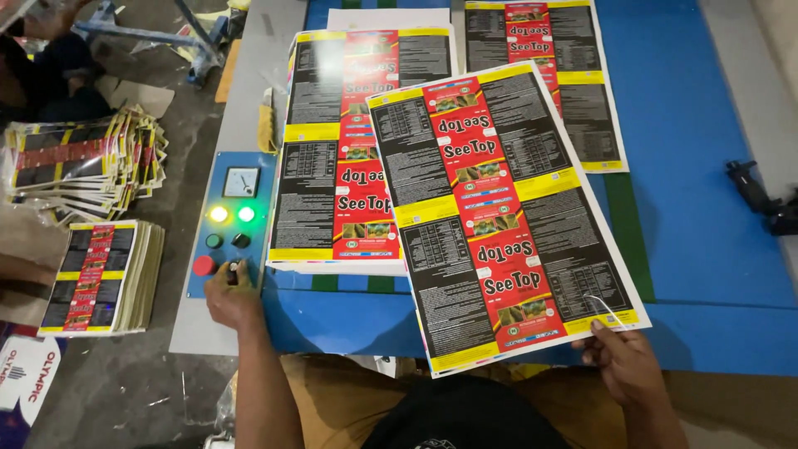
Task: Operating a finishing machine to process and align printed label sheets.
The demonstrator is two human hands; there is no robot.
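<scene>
My right hand (pixel 625 366) grips the near right corner of a large printed label sheet (pixel 499 208), red, black and yellow, held tilted over the blue table (pixel 706 233). My left hand (pixel 231 293) rests on a blue control panel (pixel 229 220), fingers on a small black knob at its near edge. The panel carries a round gauge, two lit lamps (yellow and green), dark buttons and a red button. Under the held sheet lies a stack of the same printed sheets (pixel 328 166).
Another printed sheet (pixel 582 91) lies farther back on the table. Left of the panel, on the floor, stand a neat pile of cut labels (pixel 104 278) and a fanned messy pile (pixel 79 162). A black tool (pixel 761 195) sits at the right edge.
</scene>
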